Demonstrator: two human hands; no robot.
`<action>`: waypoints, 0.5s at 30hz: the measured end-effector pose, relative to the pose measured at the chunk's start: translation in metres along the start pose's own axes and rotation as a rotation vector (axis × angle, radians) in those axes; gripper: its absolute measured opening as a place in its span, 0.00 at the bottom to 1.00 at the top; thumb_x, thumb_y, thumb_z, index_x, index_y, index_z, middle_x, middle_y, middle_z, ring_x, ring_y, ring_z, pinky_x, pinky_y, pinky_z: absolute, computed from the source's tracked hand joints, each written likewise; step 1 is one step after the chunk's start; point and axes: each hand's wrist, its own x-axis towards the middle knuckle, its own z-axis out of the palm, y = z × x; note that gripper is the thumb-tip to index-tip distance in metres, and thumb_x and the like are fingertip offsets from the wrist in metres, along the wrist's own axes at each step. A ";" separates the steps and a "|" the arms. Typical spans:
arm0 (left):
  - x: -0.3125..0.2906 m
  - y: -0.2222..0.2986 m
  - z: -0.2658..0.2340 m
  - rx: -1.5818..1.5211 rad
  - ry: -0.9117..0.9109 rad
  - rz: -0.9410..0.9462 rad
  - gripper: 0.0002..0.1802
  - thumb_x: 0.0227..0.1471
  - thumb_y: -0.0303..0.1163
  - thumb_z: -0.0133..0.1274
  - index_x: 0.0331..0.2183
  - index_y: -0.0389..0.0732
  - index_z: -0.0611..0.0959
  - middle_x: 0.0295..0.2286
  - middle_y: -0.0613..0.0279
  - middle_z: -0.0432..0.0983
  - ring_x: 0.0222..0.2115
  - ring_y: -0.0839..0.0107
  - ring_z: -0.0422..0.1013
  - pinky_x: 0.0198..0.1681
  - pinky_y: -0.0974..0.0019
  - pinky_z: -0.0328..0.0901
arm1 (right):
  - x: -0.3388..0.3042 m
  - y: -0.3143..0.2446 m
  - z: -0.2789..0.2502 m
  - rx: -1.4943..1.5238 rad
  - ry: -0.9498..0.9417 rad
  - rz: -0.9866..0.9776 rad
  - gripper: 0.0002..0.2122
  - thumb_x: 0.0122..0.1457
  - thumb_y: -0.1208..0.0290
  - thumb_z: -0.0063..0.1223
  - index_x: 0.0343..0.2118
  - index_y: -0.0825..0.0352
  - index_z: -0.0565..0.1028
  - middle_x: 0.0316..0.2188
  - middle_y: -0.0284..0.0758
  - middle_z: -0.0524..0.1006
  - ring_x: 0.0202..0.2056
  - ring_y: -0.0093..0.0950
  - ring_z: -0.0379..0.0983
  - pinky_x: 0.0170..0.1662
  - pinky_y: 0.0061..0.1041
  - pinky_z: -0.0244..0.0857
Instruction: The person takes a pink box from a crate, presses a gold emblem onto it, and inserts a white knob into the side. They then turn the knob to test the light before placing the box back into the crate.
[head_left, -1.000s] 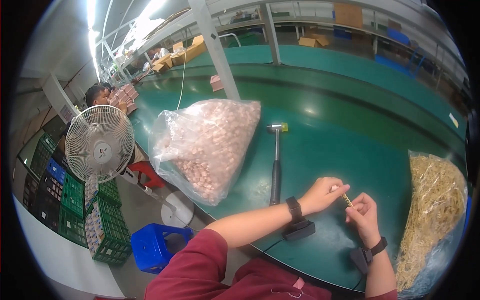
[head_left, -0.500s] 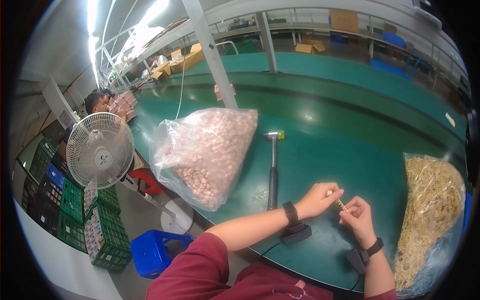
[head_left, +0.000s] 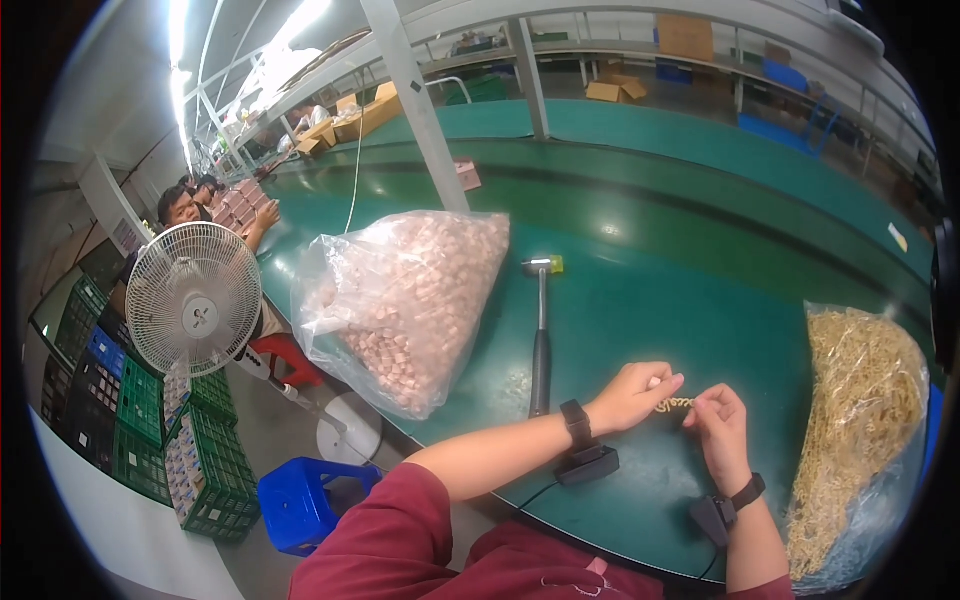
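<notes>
My left hand [head_left: 632, 397] is closed on a small pale pink block [head_left: 655, 382], whose end peeks out by the thumb. From beside that hand a short gold-coloured chain [head_left: 676, 404] stretches to my right hand [head_left: 719, 415], which pinches its other end. My fingers hide how chain and block meet. Left of the hands, a hammer [head_left: 542, 330] with a dark handle and a yellow-tipped head lies on the green tabletop [head_left: 620, 320]. Beyond it rests a clear bag of many small pink blocks [head_left: 410, 310]. A bag of gold chains [head_left: 860, 420] lies at my right.
A white fan [head_left: 195, 300] stands left of the table, near a blue stool [head_left: 300, 505] and stacked green crates [head_left: 210, 480]. A metal post [head_left: 415, 100] rises behind the bag of blocks. Farther left, a person holds stacked pink boxes [head_left: 238, 205]. Black wrist devices [head_left: 590, 465] trail cables.
The chain now spans level between my hands, where it slanted down before. My right hand has risen slightly. At the far left, the person's stack of pink boxes has shifted.
</notes>
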 end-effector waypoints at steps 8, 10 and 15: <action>-0.001 -0.002 0.001 -0.078 -0.066 0.003 0.14 0.56 0.38 0.48 0.25 0.39 0.71 0.19 0.69 0.70 0.20 0.84 0.63 0.24 0.77 0.58 | 0.000 0.000 0.000 0.104 0.081 0.009 0.03 0.59 0.74 0.47 0.33 0.67 0.67 0.24 0.36 0.76 0.28 0.21 0.72 0.35 0.17 0.65; -0.001 -0.004 0.002 -0.108 -0.015 -0.011 0.12 0.56 0.37 0.48 0.27 0.39 0.71 0.21 0.69 0.71 0.22 0.84 0.64 0.25 0.77 0.60 | 0.001 0.002 0.000 0.106 0.059 -0.001 0.04 0.59 0.74 0.47 0.33 0.67 0.67 0.25 0.37 0.76 0.28 0.22 0.72 0.35 0.18 0.66; -0.001 -0.001 0.002 -0.070 -0.030 -0.091 0.12 0.57 0.37 0.47 0.28 0.39 0.71 0.22 0.68 0.71 0.23 0.83 0.65 0.27 0.77 0.62 | 0.003 0.002 -0.002 0.123 0.068 -0.011 0.04 0.59 0.74 0.47 0.33 0.68 0.67 0.25 0.38 0.77 0.29 0.22 0.73 0.35 0.18 0.66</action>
